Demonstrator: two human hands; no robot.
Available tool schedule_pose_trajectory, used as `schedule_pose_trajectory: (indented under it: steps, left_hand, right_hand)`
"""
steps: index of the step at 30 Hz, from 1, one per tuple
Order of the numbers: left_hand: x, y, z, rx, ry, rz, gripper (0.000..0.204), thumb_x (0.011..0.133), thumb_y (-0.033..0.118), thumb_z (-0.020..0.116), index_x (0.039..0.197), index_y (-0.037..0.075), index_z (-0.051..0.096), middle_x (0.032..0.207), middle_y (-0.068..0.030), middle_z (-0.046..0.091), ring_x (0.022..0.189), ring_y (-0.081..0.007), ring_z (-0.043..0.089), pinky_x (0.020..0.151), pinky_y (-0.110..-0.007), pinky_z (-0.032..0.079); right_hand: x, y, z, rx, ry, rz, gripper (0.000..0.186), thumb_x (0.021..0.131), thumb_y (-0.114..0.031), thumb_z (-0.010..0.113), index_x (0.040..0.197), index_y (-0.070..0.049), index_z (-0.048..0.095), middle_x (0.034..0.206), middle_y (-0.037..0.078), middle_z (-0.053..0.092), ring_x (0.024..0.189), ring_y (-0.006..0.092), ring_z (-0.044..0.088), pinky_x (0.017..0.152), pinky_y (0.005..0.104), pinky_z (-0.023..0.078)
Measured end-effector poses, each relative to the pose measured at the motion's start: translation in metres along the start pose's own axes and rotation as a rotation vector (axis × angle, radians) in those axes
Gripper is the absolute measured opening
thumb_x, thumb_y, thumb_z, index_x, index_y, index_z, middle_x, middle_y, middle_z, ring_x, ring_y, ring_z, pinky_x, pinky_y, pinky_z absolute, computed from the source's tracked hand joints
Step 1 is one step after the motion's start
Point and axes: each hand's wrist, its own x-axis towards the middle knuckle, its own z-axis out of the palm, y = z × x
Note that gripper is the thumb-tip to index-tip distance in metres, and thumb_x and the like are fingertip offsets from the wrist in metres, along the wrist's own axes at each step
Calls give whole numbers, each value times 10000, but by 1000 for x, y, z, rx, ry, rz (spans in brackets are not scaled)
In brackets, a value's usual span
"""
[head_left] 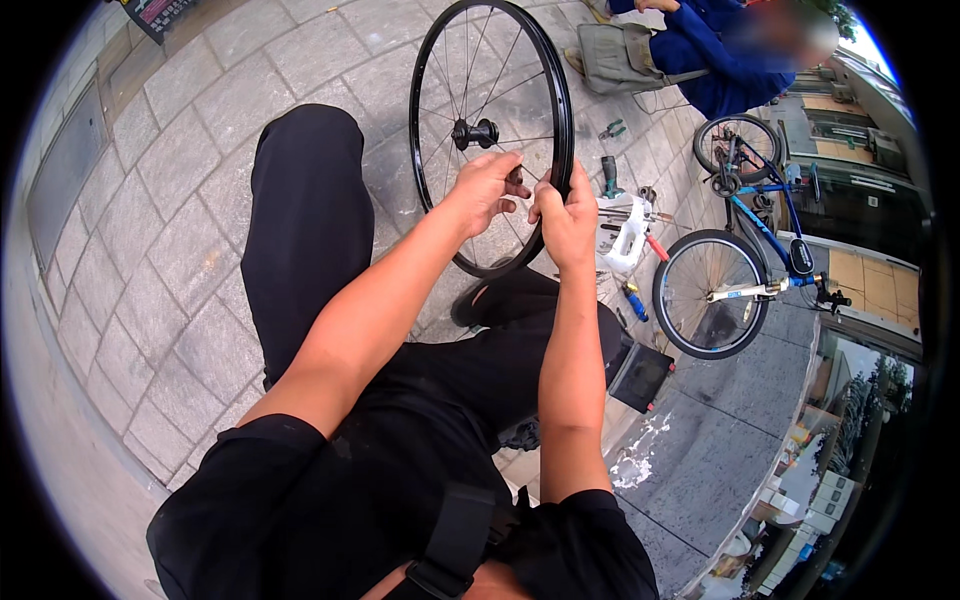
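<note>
A black bicycle wheel [563,110] with thin spokes and no tyre stands upright before me, between my knees. Its black hub [474,134] sits at the middle of the spokes. My right hand [568,220] is closed around the near right part of the rim, thumb on the inner side. Inside the wheel, my left hand [482,190] reaches in among the spokes close to the rim. Its fingers are curled and the tips look dark; whatever lies between them is too small to make out.
Right of the wheel lie a drill [610,176], pliers [612,129], a white plastic container [628,240], a blue-handled screwdriver [635,302] and a black tray [641,378]. A blue bicycle [765,235] is farther right. A person in blue [690,55] with a grey bag [617,58] is beyond.
</note>
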Motion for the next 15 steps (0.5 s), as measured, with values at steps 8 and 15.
schedule_pose_trajectory:
  steps: [8,15]
  left_hand:
    - [-8,10,15,416,255,149,444,892,365,753,1147,11,673,996,-97,663,828,-233,692,713,-382,554]
    - [-7,51,13,948,50,733,302,924,268,672,1062,44,821,1175,-185,742,1157,-331,678,1029,-398,513]
  right_hand:
    - [9,2,-6,183,51,37,223,887,72,596,1104,41,636,828,43,597,607,120,580,544,279,500]
    - [27,-60,1,119,42,96,275,866,20,662,1133,74,701,754,37,632,570,110,570,518,266,473]
